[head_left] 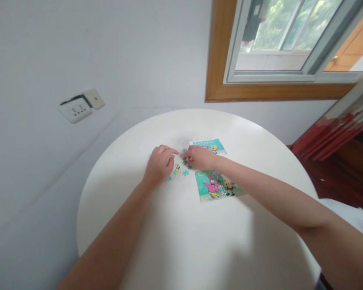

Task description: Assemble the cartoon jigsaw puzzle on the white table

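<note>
Several loose jigsaw puzzle pieces (185, 173), teal and yellow, lie on the white round table between my two hands. My left hand (161, 163) rests at their left side, index finger stretched out and thumb apart, with nothing visible in it. On the other side, my right hand (198, 157) has its fingers bent down and closed at a small teal piece (184, 162). Below the right wrist lies a jigsaw puzzle (211, 187) with a pink starfish and other cartoon figures; my forearm covers part of it. A matching picture sheet (219, 146) lies partly behind the right hand.
The round white table (175, 241) stands against a pale wall with a socket (75, 109) on the left. A wood-framed window (272, 92) is at the upper right, with a red and cream curtain (323, 129) beside it.
</note>
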`<state>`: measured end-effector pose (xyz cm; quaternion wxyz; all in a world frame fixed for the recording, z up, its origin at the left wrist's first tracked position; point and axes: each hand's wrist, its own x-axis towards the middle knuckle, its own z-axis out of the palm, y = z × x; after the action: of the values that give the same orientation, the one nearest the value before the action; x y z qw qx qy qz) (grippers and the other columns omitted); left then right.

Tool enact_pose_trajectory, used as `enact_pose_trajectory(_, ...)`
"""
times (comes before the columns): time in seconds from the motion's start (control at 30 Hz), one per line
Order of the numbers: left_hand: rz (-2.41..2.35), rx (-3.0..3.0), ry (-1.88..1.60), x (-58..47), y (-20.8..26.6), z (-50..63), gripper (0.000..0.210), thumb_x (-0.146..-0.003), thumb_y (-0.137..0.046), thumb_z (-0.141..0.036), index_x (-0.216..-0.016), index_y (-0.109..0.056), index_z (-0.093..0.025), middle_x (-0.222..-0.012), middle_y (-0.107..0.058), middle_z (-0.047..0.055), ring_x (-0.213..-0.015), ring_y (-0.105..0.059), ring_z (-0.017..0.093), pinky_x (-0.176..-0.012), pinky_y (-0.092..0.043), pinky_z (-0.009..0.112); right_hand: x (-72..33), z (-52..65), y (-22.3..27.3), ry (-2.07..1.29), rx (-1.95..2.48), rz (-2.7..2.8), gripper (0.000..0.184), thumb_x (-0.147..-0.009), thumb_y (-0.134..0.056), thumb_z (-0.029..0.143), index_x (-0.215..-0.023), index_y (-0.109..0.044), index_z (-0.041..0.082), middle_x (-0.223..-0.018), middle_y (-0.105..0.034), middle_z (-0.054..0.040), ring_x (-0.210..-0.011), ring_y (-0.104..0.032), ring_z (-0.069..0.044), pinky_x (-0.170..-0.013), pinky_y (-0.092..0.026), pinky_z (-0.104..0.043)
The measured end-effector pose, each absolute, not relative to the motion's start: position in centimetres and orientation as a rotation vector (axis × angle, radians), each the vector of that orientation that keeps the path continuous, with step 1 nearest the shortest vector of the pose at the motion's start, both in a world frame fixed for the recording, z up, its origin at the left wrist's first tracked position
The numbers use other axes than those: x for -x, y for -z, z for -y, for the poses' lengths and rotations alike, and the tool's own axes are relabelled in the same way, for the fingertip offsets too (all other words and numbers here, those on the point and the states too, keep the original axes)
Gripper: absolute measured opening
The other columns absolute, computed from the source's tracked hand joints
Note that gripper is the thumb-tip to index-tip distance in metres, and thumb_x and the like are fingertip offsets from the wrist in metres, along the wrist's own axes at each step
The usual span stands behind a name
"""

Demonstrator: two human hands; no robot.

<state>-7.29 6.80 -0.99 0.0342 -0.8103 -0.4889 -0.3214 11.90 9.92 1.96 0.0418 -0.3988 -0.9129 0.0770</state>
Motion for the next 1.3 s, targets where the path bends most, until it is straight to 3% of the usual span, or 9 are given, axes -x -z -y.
enact_pose_trajectory(0.37,1.491,2.623,0.816,7.2,2.0,-6.9,0.023,-0.087,-0.048,-0.022,-0.101,-0.066,-0.016,-0.096,-0.061,0.009,-0.093,-0.054,0.024,-0.088,-0.043,0.041,-11.4,-10.4,-2.4,-0.351,1.218,2.800,0.025,-0.080,-0.059,0.015,-0.101,-0.074,0.016,-0.103,-0.071,-0.0132,-0.090,-0.065,-0.021,-0.074,-0.043,-0.025)
enact_pose_trajectory(0.6,1.468,2.690,0.739,7.3,2.7,-7.1,0.024,-0.084,-0.058,-0.033,-0.101,-0.067,-0.019,-0.096,-0.061,0.008,-0.093,-0.055,0.023,-0.089,-0.042,0.040,-11.8,-10.1,-1.9,-0.449,1.224,2.680,0.025,-0.076,-0.059,0.012,-0.098,-0.071,0.015,-0.094,-0.072,-0.0091,-0.083,-0.063,-0.018,-0.066,-0.040,-0.023)
enact_pose_trajectory(0.83,1.471,2.739,0.836,6.9,2.6,-7.1,0.014,-0.083,-0.057,-0.028,-0.087,-0.067,-0.019,-0.092,-0.062,0.006,-0.092,-0.057,0.022,-0.088,-0.042,0.039,-12.1,-9.1,-1.5,-0.585,1.193,2.520,0.015,-0.075,-0.061,0.010,-0.087,-0.068,0.014,-0.078,-0.069,-0.0046,-0.072,-0.060,-0.014,-0.062,-0.038,-0.022)
enact_pose_trajectory(0.97,1.545,2.752,1.025,6.2,1.6,-6.7,0.016,-0.085,-0.054,-0.030,-0.086,-0.066,-0.019,-0.087,-0.063,0.005,-0.088,-0.057,0.020,-0.084,-0.045,0.036,-13.2,-8.7,-1.9,-0.684,1.152,2.409,0.017,-0.080,-0.055,0.009,-0.092,-0.066,0.014,-0.080,-0.069,-0.0024,-0.072,-0.060,-0.011,-0.066,-0.042,-0.020)
enact_pose_trajectory(1.17,1.627,2.908,1.286,3.5,0.1,-4.7,0.021,-0.086,-0.055,-0.034,-0.091,-0.068,-0.019,-0.088,-0.062,0.004,-0.082,-0.059,0.017,-0.068,-0.048,0.027,-16.8,-6.9,-2.3,-1.197,1.007,2.022,0.014,-0.081,-0.057,0.017,-0.091,-0.065,0.014,-0.066,-0.061,0.0021,-0.065,-0.058,-0.011,-0.066,-0.046,-0.024)
enact_pose_trajectory(1.3,1.525,3.106,1.232,1.5,-0.1,-3.0,0.021,-0.090,-0.052,-0.030,-0.093,-0.070,-0.019,-0.089,-0.063,0.004,-0.081,-0.060,0.016,-0.075,-0.049,0.029,-20.5,-4.9,-2.5,-1.362,1.060,1.979,0.022,-0.078,-0.059,0.023,-0.097,-0.069,0.017,-0.068,-0.064,0.0023,-0.064,-0.058,-0.011,-0.066,-0.046,-0.025)
